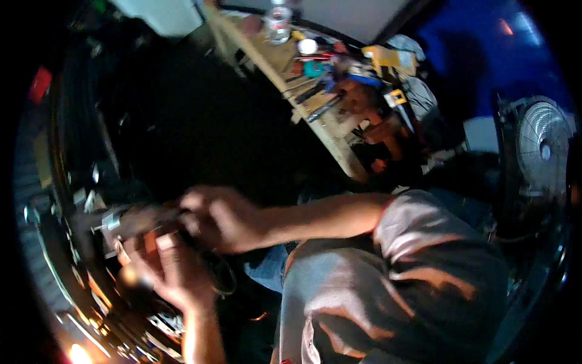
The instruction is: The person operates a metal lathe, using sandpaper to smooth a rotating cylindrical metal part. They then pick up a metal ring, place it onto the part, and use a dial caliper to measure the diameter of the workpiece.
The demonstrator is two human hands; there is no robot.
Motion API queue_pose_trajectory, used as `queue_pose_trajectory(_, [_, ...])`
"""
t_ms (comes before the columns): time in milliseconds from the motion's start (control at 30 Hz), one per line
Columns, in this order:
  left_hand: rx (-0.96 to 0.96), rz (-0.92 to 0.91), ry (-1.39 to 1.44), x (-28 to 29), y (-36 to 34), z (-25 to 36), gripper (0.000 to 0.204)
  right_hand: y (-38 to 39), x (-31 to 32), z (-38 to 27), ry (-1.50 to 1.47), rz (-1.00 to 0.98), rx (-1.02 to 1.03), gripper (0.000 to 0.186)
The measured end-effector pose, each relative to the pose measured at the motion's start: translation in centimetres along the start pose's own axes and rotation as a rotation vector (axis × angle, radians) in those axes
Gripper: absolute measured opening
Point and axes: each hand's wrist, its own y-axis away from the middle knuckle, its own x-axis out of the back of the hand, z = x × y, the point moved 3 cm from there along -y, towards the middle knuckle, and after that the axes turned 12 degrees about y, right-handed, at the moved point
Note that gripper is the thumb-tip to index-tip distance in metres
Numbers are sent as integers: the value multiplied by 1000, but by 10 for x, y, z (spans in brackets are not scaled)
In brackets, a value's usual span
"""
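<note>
My left hand [176,270] rises from the lower edge and is closed around a dark object with a silvery metal end [111,221], too blurred to name. An orange patch [150,241] shows between its fingers. Just beyond, my right hand [221,218] reaches across from the right with curled fingers against the near end of the same dark object. Motion smears its fingertips, so what they pinch is hidden. A thin dark cable loop [227,279] hangs below the hands.
On the left stands a cluttered dark rack or machine [91,285] with metal edges and a bright light [79,353]. A wooden workbench [330,142] carries tools, a clear bottle [279,24] and a yellow-handled saw [397,99]. A round fan [542,145] stands at the right.
</note>
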Motion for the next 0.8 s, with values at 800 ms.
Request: queue_pose_trajectory(800, [932,-435,1462,-185,79,-156,85,231,488,177,1434,356,-1035,38])
